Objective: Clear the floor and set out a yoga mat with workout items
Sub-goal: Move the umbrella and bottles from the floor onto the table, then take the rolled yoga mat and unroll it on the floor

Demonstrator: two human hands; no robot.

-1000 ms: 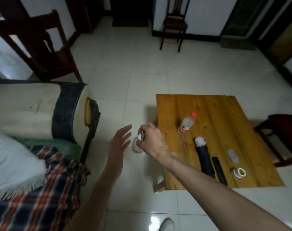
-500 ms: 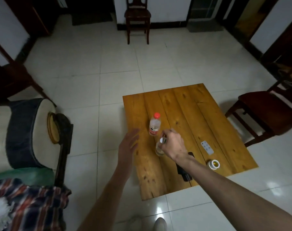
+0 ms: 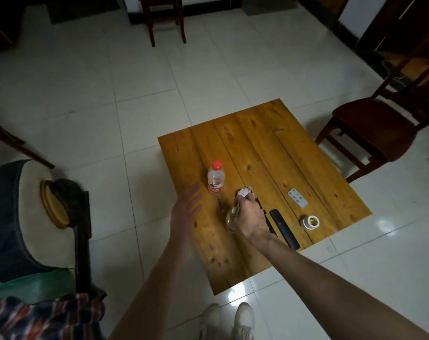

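Observation:
My right hand (image 3: 251, 218) grips a clear bottle (image 3: 231, 220) by its neck, low over the wooden table (image 3: 257, 148); whether it touches the tabletop is unclear. My left hand (image 3: 185, 213) hovers open with spread fingers at the table's left edge. A red-capped water bottle (image 3: 216, 177) stands upright just beyond both hands. A dark rolled object with a pale end (image 3: 244, 192) lies mostly hidden under my right hand. No yoga mat is clearly visible.
On the table lie a black remote (image 3: 284, 229), a small white remote (image 3: 297, 198) and a roll of tape (image 3: 311, 222). A sofa arm (image 3: 49, 204) is at left, a dark wooden chair (image 3: 370, 128) at right, another chair (image 3: 165, 18) at the far wall. White tile floor (image 3: 110, 89) stretches beyond.
My right hand has carried the clear bottle from over the floor, left of the table, to above the tabletop. My left hand followed alongside, still open. The view swung toward the table.

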